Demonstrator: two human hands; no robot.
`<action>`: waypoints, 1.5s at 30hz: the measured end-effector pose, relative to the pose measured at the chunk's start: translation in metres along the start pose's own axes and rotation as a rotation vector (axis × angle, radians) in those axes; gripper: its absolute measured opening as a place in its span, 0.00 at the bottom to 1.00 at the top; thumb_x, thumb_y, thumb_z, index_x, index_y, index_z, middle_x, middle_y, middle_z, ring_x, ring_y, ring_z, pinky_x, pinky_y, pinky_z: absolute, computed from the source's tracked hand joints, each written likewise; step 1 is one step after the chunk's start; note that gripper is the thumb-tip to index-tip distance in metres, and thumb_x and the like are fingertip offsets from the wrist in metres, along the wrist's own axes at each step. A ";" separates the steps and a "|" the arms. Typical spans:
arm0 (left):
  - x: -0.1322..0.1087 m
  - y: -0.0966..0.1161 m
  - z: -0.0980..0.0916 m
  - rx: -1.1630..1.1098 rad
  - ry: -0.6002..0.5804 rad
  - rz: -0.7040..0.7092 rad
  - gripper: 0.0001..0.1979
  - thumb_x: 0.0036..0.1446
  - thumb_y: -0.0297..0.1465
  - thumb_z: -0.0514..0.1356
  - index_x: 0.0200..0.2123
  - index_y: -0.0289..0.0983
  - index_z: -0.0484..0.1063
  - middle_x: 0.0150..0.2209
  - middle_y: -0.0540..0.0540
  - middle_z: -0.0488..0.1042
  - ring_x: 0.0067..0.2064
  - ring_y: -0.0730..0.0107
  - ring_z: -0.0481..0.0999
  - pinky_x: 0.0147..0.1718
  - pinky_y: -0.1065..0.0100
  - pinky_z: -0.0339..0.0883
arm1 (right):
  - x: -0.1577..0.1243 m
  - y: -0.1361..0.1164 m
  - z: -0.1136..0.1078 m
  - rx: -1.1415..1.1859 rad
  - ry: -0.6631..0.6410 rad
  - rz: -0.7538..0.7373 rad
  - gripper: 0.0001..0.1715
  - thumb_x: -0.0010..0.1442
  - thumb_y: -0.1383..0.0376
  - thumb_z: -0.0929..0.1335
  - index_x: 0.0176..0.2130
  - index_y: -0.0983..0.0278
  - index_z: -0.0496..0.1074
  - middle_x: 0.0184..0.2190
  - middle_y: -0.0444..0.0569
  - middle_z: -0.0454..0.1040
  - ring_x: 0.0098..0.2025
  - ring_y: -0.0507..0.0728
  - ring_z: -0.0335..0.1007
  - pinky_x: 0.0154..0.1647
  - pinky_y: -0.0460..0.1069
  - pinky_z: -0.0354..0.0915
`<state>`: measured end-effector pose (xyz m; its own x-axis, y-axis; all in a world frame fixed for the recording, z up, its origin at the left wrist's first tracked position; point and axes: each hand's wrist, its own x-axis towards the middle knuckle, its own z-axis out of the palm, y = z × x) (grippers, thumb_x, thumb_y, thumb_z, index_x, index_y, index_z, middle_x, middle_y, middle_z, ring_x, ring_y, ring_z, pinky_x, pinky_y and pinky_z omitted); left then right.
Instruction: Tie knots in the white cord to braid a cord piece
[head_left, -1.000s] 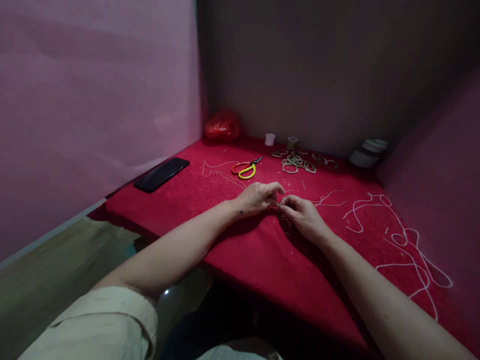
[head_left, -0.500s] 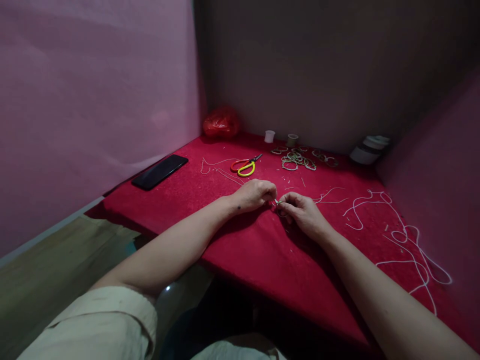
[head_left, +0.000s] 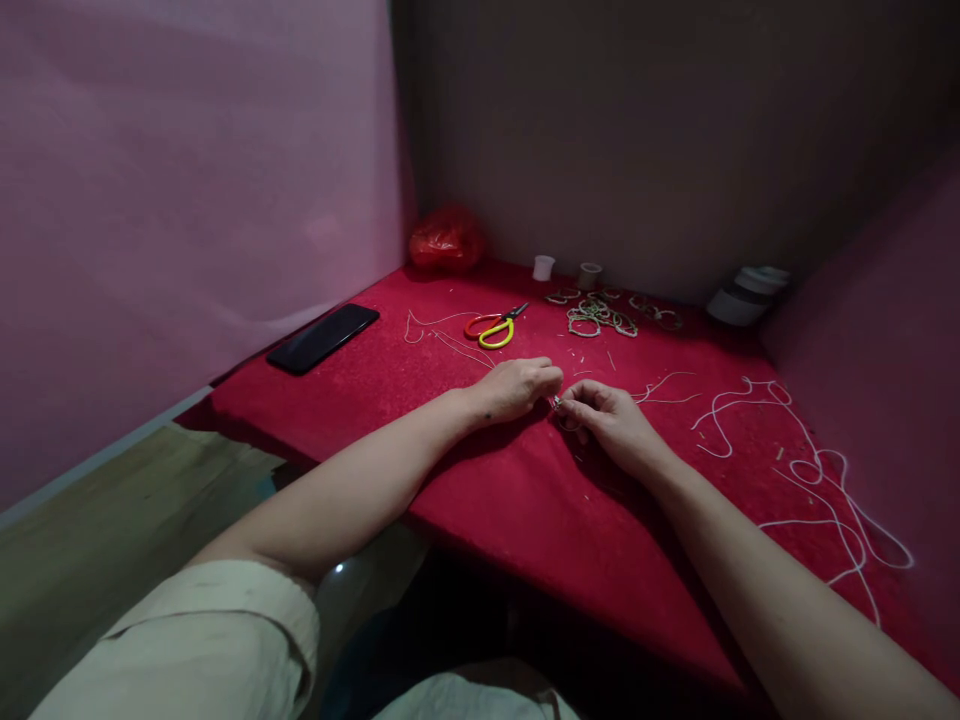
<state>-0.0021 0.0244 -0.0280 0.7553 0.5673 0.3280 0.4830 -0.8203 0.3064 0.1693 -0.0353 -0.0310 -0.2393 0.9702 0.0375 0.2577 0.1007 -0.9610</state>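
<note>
Over the red cloth, my left hand (head_left: 519, 388) is closed, its fingertips pinched around a thin cord end. Just to its right, my right hand (head_left: 613, 420) pinches a small green and white cord bracelet (head_left: 557, 403) between thumb and forefinger. Most of the bracelet is hidden by the fingers, and its knot is too small to make out. Loose pale threads run out from behind each hand. Beyond the left hand lie scissors (head_left: 496, 329) with one red and one yellow handle.
A red cloth (head_left: 487, 490) covers the table. Several finished cord bracelets (head_left: 596, 318) lie near two spools, one white (head_left: 544, 267), one darker (head_left: 589, 275). A red plastic bag (head_left: 448, 240), a black phone (head_left: 324, 338), a jar (head_left: 748, 296) and tangled white cord (head_left: 817, 465) lie around.
Both hands keep nearly the same pose, with a slight shift of the fingers at the bracelet. The whole view has moved slightly, as the camera turned a little.
</note>
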 end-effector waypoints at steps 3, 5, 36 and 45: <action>0.000 0.002 0.000 -0.012 0.003 0.004 0.07 0.56 0.27 0.52 0.30 0.35 0.69 0.30 0.49 0.66 0.29 0.76 0.65 0.28 0.74 0.57 | 0.000 0.000 0.001 -0.005 0.009 0.000 0.11 0.53 0.58 0.66 0.28 0.65 0.64 0.19 0.40 0.64 0.17 0.47 0.55 0.18 0.44 0.53; 0.001 0.003 0.001 -0.025 -0.005 0.000 0.07 0.57 0.28 0.52 0.30 0.35 0.69 0.30 0.49 0.67 0.30 0.76 0.65 0.28 0.74 0.58 | 0.001 0.001 0.001 -0.006 0.016 -0.004 0.11 0.53 0.58 0.66 0.28 0.64 0.64 0.19 0.40 0.64 0.17 0.47 0.55 0.18 0.44 0.53; 0.000 0.012 -0.011 -0.226 -0.114 -0.110 0.07 0.50 0.22 0.55 0.34 0.34 0.68 0.26 0.51 0.72 0.26 0.77 0.67 0.26 0.74 0.58 | 0.008 0.002 0.011 -0.014 0.194 0.064 0.12 0.44 0.62 0.70 0.22 0.63 0.62 0.14 0.39 0.64 0.13 0.46 0.54 0.12 0.43 0.51; -0.007 0.025 -0.023 0.023 -0.108 -0.123 0.07 0.52 0.31 0.56 0.30 0.35 0.72 0.27 0.46 0.74 0.30 0.70 0.71 0.29 0.70 0.60 | 0.010 0.000 0.010 0.031 0.198 0.106 0.10 0.44 0.65 0.69 0.22 0.63 0.61 0.13 0.39 0.64 0.12 0.47 0.54 0.12 0.43 0.51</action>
<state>-0.0050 0.0014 -0.0021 0.7327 0.6533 0.1908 0.5837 -0.7474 0.3174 0.1573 -0.0278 -0.0335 -0.0228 0.9996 -0.0141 0.2422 -0.0081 -0.9702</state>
